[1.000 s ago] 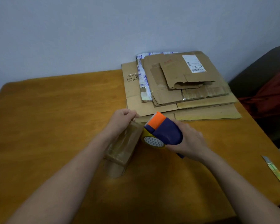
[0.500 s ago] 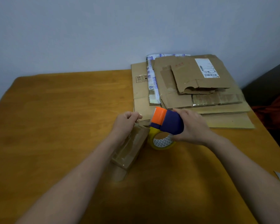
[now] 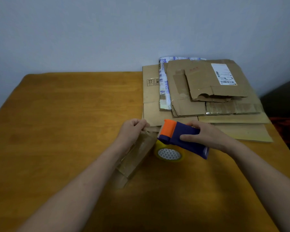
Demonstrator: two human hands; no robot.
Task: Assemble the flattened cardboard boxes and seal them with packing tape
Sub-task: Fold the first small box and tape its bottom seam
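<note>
The wooden table [image 3: 57, 114] runs wide and bare on the left. Near its middle the person's left hand [image 3: 132, 131] has its fingers curled, pinching the free end of a clear strip of packing tape [image 3: 137, 153]. The strip's long axis slants from those fingers down towards the person and a little left, and its lower end seems to reach the tabletop. Just to the right is the purple tape dispenser [image 3: 186, 139], lying on a slant: its orange head [image 3: 170, 128] points up-left at the left hand, and its handle end trails down-right towards the person. The yellowish tape roll [image 3: 169, 154] sits beneath it, its patterned core facing the person. The right hand [image 3: 208, 136] grips the dispenser body, thumb on the near side and fingers over the top. Behind it, at the table's far right, the stack of flattened cardboard boxes [image 3: 199, 77] lies flat, with a white shipping label [image 3: 223, 74] on the top piece. Beyond the table edge are a dark seat [image 3: 281, 97] and something red [image 3: 286, 124].
</note>
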